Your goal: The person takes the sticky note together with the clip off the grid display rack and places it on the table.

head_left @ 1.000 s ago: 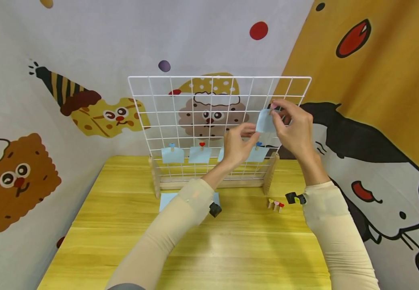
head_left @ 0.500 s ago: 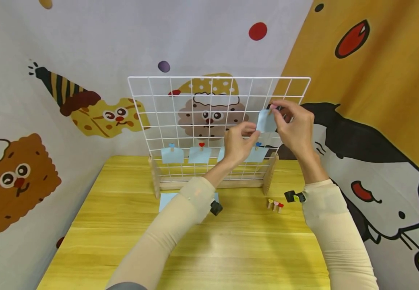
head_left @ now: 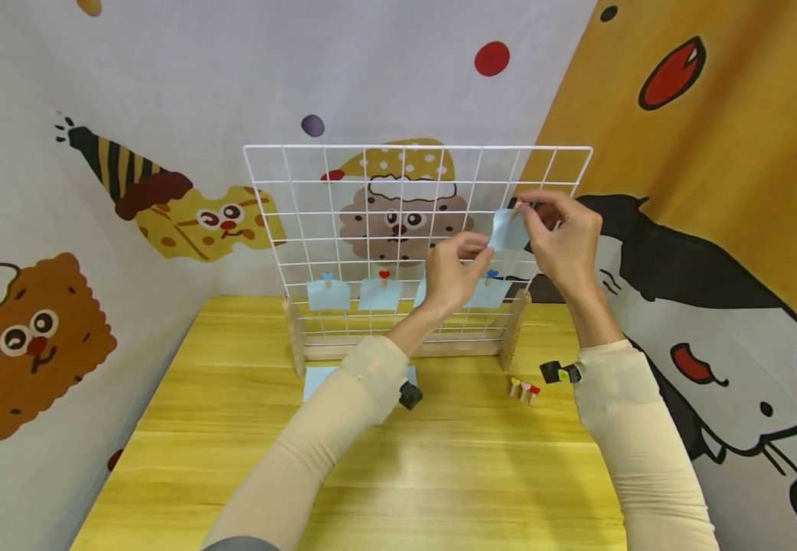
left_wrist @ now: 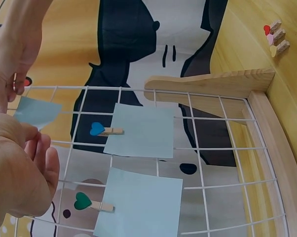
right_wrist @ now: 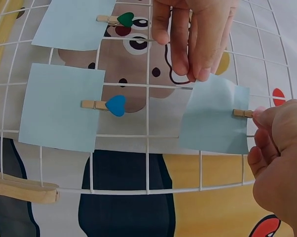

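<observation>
While the raised right hand pinches a clothespin on the blue paper at the white grid, the left hand pinches the paper's corner. Cartoon-printed cloth hangs behind the yellow counter.

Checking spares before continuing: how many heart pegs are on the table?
3, near the rack's right foot: yellow peg, pink peg, red peg. The left sleeve may hide others.
</observation>
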`<state>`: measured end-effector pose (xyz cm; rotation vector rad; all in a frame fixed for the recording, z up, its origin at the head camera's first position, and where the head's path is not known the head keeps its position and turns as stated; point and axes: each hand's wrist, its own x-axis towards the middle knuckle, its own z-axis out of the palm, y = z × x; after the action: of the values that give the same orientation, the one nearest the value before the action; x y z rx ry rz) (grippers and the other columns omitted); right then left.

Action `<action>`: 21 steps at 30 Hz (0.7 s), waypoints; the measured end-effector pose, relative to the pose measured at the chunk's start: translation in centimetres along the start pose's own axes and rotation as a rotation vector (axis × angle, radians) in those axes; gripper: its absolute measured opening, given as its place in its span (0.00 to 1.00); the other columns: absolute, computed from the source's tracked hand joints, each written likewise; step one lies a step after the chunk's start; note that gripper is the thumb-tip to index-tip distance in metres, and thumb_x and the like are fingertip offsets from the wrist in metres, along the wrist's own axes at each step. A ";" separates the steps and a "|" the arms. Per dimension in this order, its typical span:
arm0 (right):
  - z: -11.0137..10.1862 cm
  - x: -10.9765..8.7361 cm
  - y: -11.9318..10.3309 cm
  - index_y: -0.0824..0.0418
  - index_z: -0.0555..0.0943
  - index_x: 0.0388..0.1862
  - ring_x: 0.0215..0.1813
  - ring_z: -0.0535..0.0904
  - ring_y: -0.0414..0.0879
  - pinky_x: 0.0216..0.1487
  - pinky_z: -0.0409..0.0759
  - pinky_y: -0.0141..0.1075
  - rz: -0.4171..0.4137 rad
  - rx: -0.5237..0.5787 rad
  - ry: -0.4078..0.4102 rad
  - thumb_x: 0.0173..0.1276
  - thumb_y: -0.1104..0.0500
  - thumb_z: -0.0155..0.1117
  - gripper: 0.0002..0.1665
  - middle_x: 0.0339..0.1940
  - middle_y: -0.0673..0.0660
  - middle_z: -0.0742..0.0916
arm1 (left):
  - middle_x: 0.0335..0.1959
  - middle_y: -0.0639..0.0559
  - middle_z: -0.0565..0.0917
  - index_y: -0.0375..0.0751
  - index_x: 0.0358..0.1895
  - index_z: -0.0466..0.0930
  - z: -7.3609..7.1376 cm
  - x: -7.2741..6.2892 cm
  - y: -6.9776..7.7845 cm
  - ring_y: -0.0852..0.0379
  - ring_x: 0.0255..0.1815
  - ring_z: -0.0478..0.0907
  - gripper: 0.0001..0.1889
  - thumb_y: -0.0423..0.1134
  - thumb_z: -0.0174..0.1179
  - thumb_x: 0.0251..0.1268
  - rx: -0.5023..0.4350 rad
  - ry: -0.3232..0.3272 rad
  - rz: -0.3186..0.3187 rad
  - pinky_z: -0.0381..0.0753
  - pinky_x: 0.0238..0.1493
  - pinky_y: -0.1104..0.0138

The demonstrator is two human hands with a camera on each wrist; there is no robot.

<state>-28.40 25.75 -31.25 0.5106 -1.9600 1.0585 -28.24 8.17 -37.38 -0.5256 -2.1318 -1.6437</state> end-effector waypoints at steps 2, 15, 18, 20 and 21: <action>0.0 0.0 0.1 0.66 0.95 0.51 0.28 0.73 0.29 0.32 0.68 0.23 0.004 -0.001 0.002 0.77 0.67 0.77 0.08 0.37 0.67 0.95 | 0.50 0.43 0.98 0.37 0.55 0.92 0.0 0.0 0.0 0.49 0.46 0.97 0.09 0.34 0.73 0.78 -0.004 -0.005 -0.001 0.89 0.40 0.78; -0.1 0.2 -2.4 0.70 0.95 0.47 0.22 0.64 0.32 0.27 0.55 0.25 0.084 -0.047 0.030 0.75 0.70 0.77 0.06 0.23 0.65 0.83 | 0.50 0.43 0.98 0.36 0.54 0.92 -0.1 0.0 -0.2 0.50 0.46 0.97 0.09 0.35 0.74 0.78 0.015 -0.014 0.008 0.89 0.41 0.80; -0.2 0.3 -3.0 0.70 0.95 0.46 0.22 0.63 0.32 0.27 0.55 0.26 0.090 -0.040 0.032 0.74 0.70 0.77 0.05 0.22 0.59 0.83 | 0.50 0.44 0.98 0.37 0.54 0.93 -0.2 0.0 -0.2 0.50 0.46 0.97 0.09 0.35 0.74 0.78 0.019 -0.013 0.007 0.89 0.40 0.79; -0.2 0.3 -3.1 0.70 0.95 0.46 0.22 0.63 0.32 0.27 0.56 0.25 0.093 -0.039 0.035 0.74 0.70 0.78 0.05 0.24 0.56 0.85 | 0.50 0.44 0.98 0.37 0.54 0.93 -0.3 0.0 -0.2 0.50 0.46 0.97 0.09 0.36 0.74 0.78 0.028 -0.011 0.008 0.89 0.40 0.79; -0.2 0.3 -3.2 0.70 0.95 0.46 0.22 0.63 0.32 0.27 0.56 0.25 0.096 -0.040 0.036 0.74 0.69 0.78 0.05 0.25 0.56 0.86 | 0.50 0.44 0.98 0.37 0.54 0.93 -0.3 0.0 -0.2 0.50 0.46 0.97 0.09 0.36 0.74 0.78 0.031 -0.011 0.008 0.89 0.41 0.79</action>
<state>-26.38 24.14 -29.38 0.3769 -1.9859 1.0786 -28.32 7.86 -37.53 -0.5336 -2.1566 -1.6044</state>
